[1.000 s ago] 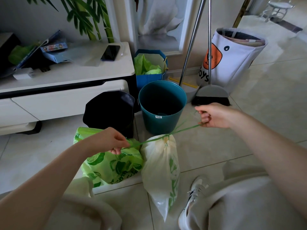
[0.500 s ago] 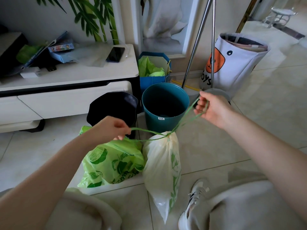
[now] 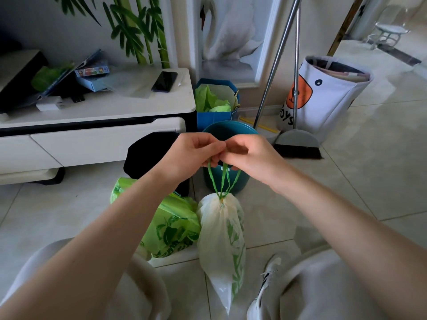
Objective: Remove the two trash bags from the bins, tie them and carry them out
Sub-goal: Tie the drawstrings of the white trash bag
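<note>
1. The left hand (image 3: 188,155) and right hand (image 3: 250,155) meet at the middle of the view, fingertips touching; both have their fingers curled and pinch the green strings (image 3: 223,179).
2. The strings run from the hands down toward 6 o'clock into the cinched neck of the white bag (image 3: 221,241); they look fairly taut; whether a knot is formed between the fingers is hidden.
3. The white bag hangs or stands upright below the hands, its mouth gathered shut, its pointed bottom near 6 o'clock between the person's knees; I cannot tell if it touches the floor (image 3: 369,181).
4. The green bag (image 3: 175,227) lies on the floor at 9 o'clock of the white bag, touching it, partly behind the left forearm.
5. The teal bin (image 3: 231,131) stands at 12 o'clock of the white bag, just behind the hands; the black bin (image 3: 147,155) stands at its 9 o'clock, close beside it.
6. A blue box (image 3: 215,116) with green paper sits at 12 o'clock of the teal bin; a broom (image 3: 298,144) and a toy sack (image 3: 323,98) stand toward 2 o'clock.
7. A low cabinet (image 3: 104,112) at 10 o'clock bears a phone (image 3: 164,81).
</note>
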`<state>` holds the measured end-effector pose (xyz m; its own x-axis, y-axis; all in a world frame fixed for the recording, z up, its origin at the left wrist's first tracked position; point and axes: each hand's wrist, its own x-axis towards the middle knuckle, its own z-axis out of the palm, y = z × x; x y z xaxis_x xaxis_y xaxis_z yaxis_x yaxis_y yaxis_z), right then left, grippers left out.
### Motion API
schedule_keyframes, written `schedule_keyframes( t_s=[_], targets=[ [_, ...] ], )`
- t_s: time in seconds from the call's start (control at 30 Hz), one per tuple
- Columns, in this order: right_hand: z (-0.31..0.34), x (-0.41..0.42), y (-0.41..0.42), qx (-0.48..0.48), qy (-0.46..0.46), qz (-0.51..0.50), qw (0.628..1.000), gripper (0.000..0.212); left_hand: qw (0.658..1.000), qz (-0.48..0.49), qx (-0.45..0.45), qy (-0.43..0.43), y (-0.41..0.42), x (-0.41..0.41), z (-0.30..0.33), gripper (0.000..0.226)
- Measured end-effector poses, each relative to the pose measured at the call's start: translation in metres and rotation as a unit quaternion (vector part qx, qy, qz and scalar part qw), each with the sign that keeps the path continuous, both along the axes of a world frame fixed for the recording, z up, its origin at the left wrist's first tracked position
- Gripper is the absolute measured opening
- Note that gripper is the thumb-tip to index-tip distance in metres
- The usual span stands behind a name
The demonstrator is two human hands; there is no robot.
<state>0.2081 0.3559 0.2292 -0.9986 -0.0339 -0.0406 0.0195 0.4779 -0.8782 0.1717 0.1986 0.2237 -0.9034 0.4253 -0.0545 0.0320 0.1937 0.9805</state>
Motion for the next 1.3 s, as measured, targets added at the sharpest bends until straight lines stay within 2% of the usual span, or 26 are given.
schedule_keyframes(
  t_s=[0.17,0.33,0.4,0.43,0.53,0.63,0.77,0.87,0.93,1.03,1.17,1.3],
  targets=[
    [-0.002,-0.006,0.005,0.056,-0.012,-0.02,0.998,0.016,0.998,0.033,-0.017,0.055,-0.002,-0.001,-0.002,0.007],
    [0.001,-0.008,0.007,0.045,-0.008,-0.035,0.998,0.021,0.998,0.043,-0.041,0.032,-0.013,-0.011,-0.012,0.004],
    [0.006,-0.011,0.01,0.017,0.0,-0.052,0.998,0.023,0.992,0.035,-0.106,0.05,-0.02,-0.016,-0.024,0.006],
    [0.009,-0.013,0.012,0.004,0.007,-0.062,0.998,0.023,0.98,0.021,-0.177,0.086,-0.025,-0.019,-0.033,0.007],
    [0.015,-0.02,0.02,-0.023,0.031,-0.109,0.993,0.023,0.896,-0.062,-0.402,0.18,-0.04,-0.023,-0.065,0.017],
    [0.018,-0.026,0.03,0.029,0.08,-0.174,0.981,0.021,0.799,-0.137,-0.564,0.159,-0.056,-0.024,-0.103,0.034],
    [0.021,-0.03,0.041,0.114,0.146,-0.235,0.954,0.025,0.667,-0.171,-0.705,0.167,-0.079,-0.019,-0.139,0.048],
    [0.022,-0.029,0.046,0.152,0.172,-0.257,0.939,0.023,0.622,-0.16,-0.746,0.179,-0.095,-0.015,-0.151,0.06],
    [0.021,-0.029,0.051,0.163,0.183,-0.267,0.932,0.023,0.607,-0.161,-0.76,0.168,-0.101,-0.014,-0.155,0.059],
    [0.019,-0.028,0.058,0.168,0.203,-0.285,0.921,0.024,0.608,-0.164,-0.764,0.14,-0.104,-0.013,-0.156,0.049],
    [0.018,-0.029,0.054,0.155,0.211,-0.252,0.932,0.023,0.62,-0.174,-0.753,0.137,-0.101,-0.014,-0.146,0.021],
    [0.002,-0.034,0.038,0.154,0.2,-0.181,0.95,0.023,0.649,-0.158,-0.729,0.149,-0.107,-0.014,-0.134,0.018]
  ],
)
